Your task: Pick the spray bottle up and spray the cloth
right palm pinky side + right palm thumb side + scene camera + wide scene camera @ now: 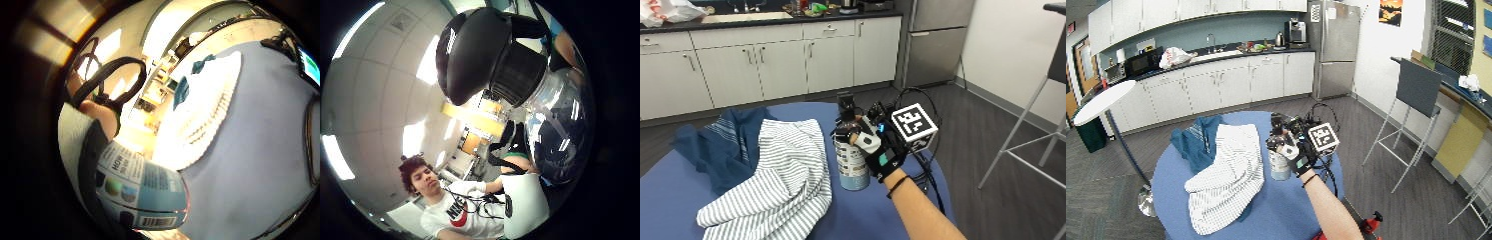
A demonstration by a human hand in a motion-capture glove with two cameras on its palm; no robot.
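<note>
Outside view, frame centre: black-gloved right hand (874,147) curled around clear plastic spray bottle (853,165), upright on round blue table (680,200), just right of striped white cloth (783,175).
Wide view: same grip (1289,145).

On the label of the spray bottle (142,192), seen from the little finger side palm view, the word "HOW" can be read in dark capital letters at the head of a text block. The smaller lines under it are too small to read. Near the lower edge of the same label there is a barcode, but its digits cannot be read. On the other things no text can be read with certainty.
</note>
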